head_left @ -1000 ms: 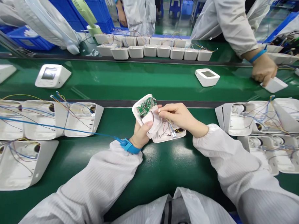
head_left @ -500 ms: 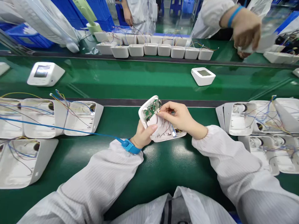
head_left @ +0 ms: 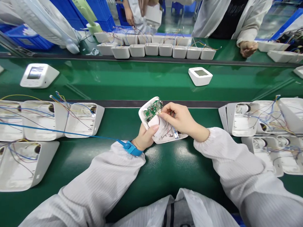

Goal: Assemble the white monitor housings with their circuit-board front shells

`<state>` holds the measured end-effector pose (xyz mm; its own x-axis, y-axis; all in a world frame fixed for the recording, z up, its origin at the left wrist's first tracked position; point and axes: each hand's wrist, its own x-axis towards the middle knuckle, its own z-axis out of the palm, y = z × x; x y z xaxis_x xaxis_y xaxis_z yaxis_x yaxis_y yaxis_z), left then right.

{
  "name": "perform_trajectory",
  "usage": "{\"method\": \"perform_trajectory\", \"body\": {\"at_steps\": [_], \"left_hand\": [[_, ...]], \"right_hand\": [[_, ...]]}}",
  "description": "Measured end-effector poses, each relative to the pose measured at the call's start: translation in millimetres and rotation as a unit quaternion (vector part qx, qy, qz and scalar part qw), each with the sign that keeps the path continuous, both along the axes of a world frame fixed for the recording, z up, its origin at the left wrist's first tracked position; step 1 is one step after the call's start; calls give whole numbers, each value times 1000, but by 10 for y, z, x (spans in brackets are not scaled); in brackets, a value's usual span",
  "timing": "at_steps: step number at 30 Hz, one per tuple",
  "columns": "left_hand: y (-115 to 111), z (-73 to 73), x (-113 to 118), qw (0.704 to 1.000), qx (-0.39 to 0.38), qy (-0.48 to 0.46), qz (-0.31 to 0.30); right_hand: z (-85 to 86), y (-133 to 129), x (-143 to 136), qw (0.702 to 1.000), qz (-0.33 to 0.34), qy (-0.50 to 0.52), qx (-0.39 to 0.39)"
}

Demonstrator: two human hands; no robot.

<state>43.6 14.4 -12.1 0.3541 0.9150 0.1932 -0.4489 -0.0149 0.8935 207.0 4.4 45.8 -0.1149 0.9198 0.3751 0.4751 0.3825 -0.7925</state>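
My left hand (head_left: 146,137) grips a white plastic housing (head_left: 162,137) from its lower left side, thumb laid over the edge. Inside the tilted upper part sits a green circuit board (head_left: 151,110). With thumb and forefinger pinched at the board's right edge, my right hand (head_left: 177,117) holds a small wire connector (head_left: 158,112), partly hidden by the fingertips. Thin wires run down from there into the housing's lower part, where a blue wire with a white plug (head_left: 176,134) hangs. A blue strap (head_left: 132,148) with a cord circles my left wrist.
Open white housings with loose wires stand at left (head_left: 84,121) and right (head_left: 243,120). On the green strip beyond lie white units with screens (head_left: 35,74). More housings (head_left: 151,49) line the far bench, where co-workers' hands (head_left: 248,49) show.
My hands and the housing hold nearly the same pose. The units with screens have shifted left along the strip. A co-worker's hand has carried a white housing leftward across the far bench.
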Motion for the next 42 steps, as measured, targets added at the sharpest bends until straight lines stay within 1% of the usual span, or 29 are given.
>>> {"method": "perform_trajectory", "body": {"at_steps": [8, 15, 19, 22, 26, 29, 33, 37, 40, 42], "left_hand": [[-4, -22, 12, 999, -32, -9, -2], [7, -68, 0, 1000, -3, -7, -8], [11, -83, -2, 1000, -3, -5, -11], [0, -67, 11, 1000, -6, -11, -12], [-22, -4, 45, 1000, -5, -21, -20], [-22, 26, 61, 1000, 5, -11, -28], [3, -2, 56, 999, 14, 11, -39], [13, -26, 50, 999, -10, 18, -37], [9, -16, 51, 999, -32, 10, -32], [9, -13, 49, 999, -31, 17, -31]], "right_hand": [[-8, 9, 7, 1000, -3, -14, -8], [9, 0, 0, 1000, -1, -20, -5], [11, -1, -1, 1000, 4, -26, -1], [9, 1, 0, 1000, 7, -25, 1], [3, 4, 1, 1000, 6, -24, 1], [-4, 6, 1, 1000, -6, -20, 4], [-4, 1, -3, 999, -34, 10, -12], [-1, -8, -10, 997, -55, 34, -30], [-10, -13, -18, 998, -54, 29, -22], [-14, -14, -24, 998, -59, 22, -13]]}}
